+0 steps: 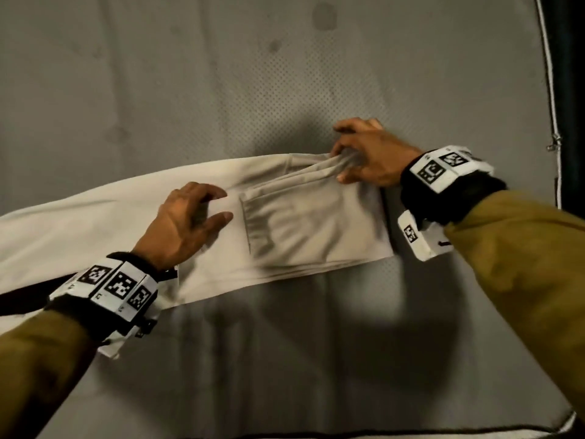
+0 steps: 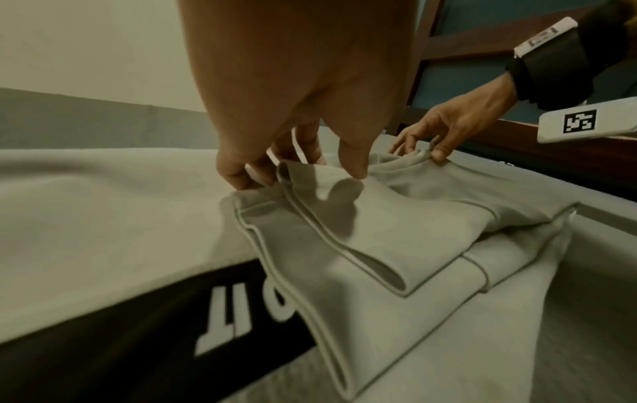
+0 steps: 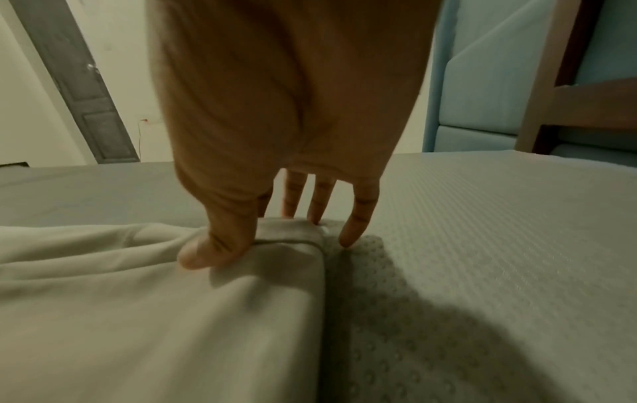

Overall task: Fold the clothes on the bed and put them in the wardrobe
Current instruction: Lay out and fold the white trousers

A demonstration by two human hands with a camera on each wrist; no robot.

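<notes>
Fabric of the beige garment (image 1: 300, 229) on the mattress (image 1: 221, 74) looks soft, light and floppy; my left hand (image 1: 183, 223) pinches its folded edge, my right hand (image 1: 367, 153) grips the bunched corner, probably the best holds.

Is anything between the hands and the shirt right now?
Nothing visible. The left hand pinches the folded sleeve edge of the shirt, and the right hand pinches a far corner, both in direct contact. The wardrobe is not in view, so that path cannot be judged.
</notes>
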